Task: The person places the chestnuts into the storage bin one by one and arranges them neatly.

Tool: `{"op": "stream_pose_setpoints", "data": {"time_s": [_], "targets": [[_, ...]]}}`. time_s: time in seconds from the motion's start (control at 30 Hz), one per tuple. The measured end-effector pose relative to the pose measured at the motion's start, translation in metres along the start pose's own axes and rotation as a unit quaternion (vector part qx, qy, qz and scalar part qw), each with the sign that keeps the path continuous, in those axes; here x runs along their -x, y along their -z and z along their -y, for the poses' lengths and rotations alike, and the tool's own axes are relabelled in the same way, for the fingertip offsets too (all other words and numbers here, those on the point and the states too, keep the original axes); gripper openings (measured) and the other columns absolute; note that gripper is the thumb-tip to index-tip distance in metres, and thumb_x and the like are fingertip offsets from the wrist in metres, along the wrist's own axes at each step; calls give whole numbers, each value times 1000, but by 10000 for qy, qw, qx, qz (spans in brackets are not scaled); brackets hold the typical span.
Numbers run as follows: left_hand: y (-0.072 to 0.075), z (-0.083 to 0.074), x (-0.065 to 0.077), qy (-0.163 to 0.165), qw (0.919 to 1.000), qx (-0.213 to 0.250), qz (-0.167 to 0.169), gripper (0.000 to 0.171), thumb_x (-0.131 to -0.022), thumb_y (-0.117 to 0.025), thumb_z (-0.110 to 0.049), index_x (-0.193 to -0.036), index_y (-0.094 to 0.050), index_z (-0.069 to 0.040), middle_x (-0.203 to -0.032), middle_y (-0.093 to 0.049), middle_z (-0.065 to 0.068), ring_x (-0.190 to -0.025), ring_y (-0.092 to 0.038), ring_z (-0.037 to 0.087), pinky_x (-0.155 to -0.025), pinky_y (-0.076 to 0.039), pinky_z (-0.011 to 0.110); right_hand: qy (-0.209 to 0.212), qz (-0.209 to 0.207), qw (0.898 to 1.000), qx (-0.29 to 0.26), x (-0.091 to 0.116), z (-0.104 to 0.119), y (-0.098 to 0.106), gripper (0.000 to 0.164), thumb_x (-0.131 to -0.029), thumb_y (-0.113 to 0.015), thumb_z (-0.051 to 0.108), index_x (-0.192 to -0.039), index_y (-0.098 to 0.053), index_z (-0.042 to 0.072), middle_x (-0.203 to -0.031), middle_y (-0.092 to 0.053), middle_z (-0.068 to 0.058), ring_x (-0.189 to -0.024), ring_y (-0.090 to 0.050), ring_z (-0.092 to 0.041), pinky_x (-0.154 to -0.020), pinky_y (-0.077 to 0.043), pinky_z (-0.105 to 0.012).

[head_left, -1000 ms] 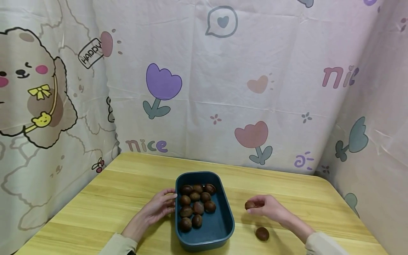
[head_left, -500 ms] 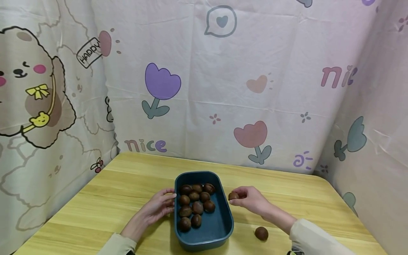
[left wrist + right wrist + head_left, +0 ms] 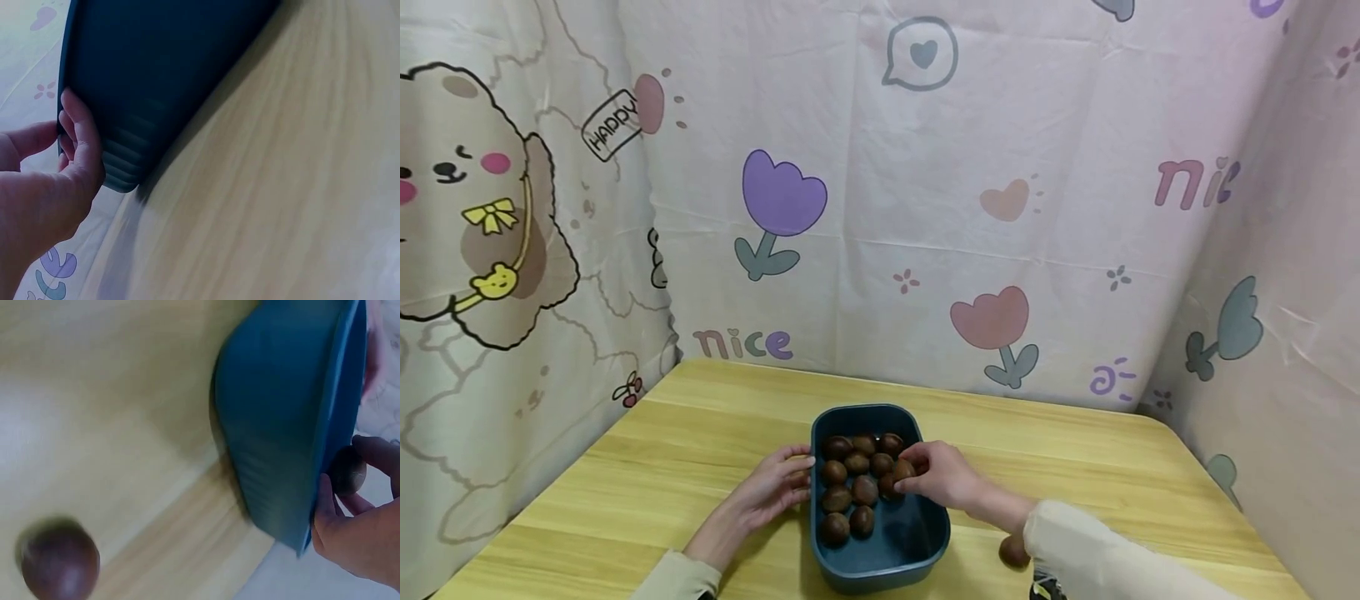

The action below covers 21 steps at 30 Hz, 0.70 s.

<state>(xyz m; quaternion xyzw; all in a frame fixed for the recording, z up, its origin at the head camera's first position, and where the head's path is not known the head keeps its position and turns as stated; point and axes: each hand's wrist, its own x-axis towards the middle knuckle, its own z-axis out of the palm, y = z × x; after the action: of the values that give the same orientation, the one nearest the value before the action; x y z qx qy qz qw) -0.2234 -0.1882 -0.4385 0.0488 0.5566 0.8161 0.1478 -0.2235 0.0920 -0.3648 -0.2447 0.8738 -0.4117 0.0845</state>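
A dark blue rectangular tub point(image 3: 880, 575) stands on the table, with several brown passion fruits point(image 3: 837, 498) gathered along its left and far parts. My right hand point(image 3: 951, 479) reaches over the tub's right rim and pinches a passion fruit point(image 3: 903, 472) between thumb and fingers, just above the others. The right wrist view shows this held passion fruit point(image 3: 347, 470) at the rim. My left hand point(image 3: 772, 483) holds the tub's left side, its thumb at the rim and its bent fingers point(image 3: 84, 128) against the outer wall. One more passion fruit point(image 3: 1013, 552) lies on the table, partly behind my right sleeve.
The pale wooden table point(image 3: 715, 417) carries everything. A patterned cloth point(image 3: 880, 208) hangs behind it and along both sides. Inside the tub, the bare floor point(image 3: 902, 537) shows at the near right.
My right hand has moved left from over the table into the tub, carrying the passion fruit. My left hand and the tub have stayed in place.
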Motion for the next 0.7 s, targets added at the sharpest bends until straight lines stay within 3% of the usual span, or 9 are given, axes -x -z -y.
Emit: {"op": "stream_pose_setpoints", "data": {"time_s": [0.23,0.7], "targets": [[1,-1,1,-27,10000,-57,-75,31,-99,-50,-8,-122,-34,5,-96,-51,6,-80,-53,11,-71,-50,26,52,202,9997,85,-1,5,-19,33,-79,-78,7,-108,-66,-4,-96,-67,-8,-82,-59,-17,-71,-53,-33],[-1,0,-1,-84,9999,-40,-40,31,-99,-50,-7,-123,-33,4,-94,-51,5,-79,-53,11,-70,-50,25,-268,-113,9982,516,0,-1,-47,31,-74,-81,5,-100,-65,-3,-90,-63,-7,-82,-54,-20,-73,-48,-36]]}}
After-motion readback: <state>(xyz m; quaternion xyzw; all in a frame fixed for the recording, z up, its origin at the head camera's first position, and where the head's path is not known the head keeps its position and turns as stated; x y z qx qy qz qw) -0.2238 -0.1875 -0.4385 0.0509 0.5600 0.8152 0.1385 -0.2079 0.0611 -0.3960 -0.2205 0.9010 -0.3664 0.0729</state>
